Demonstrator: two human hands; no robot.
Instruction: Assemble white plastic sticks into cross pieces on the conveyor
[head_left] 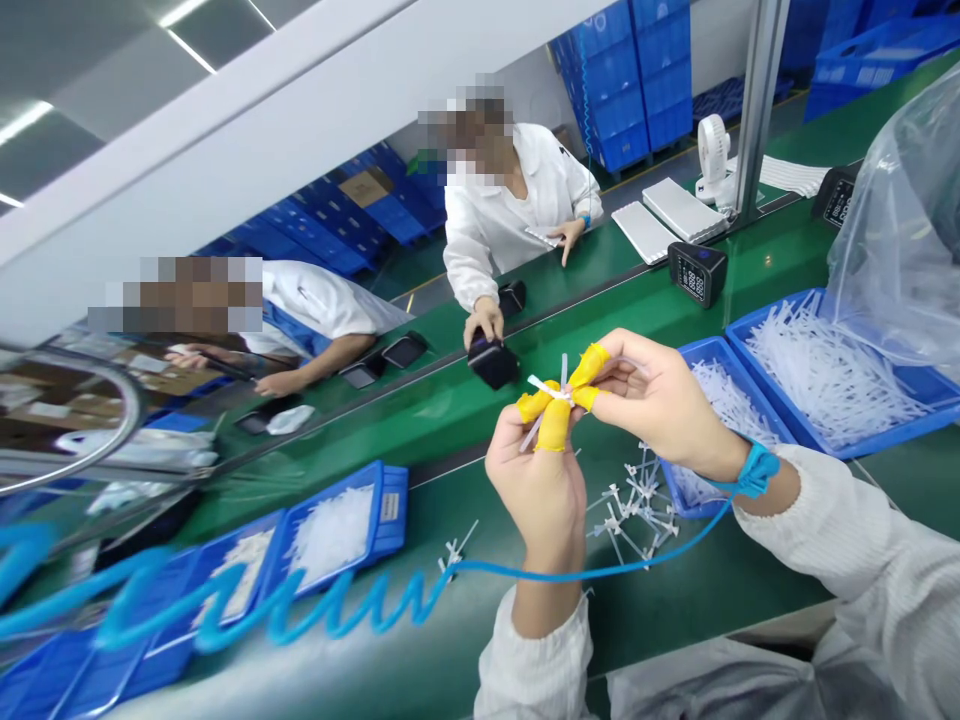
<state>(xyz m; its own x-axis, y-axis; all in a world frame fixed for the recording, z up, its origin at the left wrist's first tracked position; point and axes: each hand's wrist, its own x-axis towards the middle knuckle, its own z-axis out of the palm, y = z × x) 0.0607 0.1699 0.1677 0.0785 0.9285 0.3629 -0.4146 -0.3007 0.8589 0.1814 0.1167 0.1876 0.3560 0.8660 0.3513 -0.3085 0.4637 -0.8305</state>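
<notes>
My left hand point(536, 480) and my right hand point(660, 395), with yellow finger cots on the fingertips, meet above the green bench. Pinched between them is a small white tube connector with short translucent tubes point(564, 370) sticking out; fingertips hide part of it. Beneath my right hand lies a loose pile of similar tube pieces point(637, 510). Another such piece point(452, 554) lies left of my left wrist. Beside my right forearm is a blue tray point(679, 497) of short clear tubes. A blue wrist strap point(757, 468) circles my right wrist.
A coiled blue cord point(375, 605) crosses in front of me. Farther right stands another blue tray point(892, 437) of tubes, beside a clear plastic bag point(900, 220). Blue trays point(391, 510) of small white parts sit left. Across the green belt, a co-worker's hand point(486, 320) holds a black device point(493, 362).
</notes>
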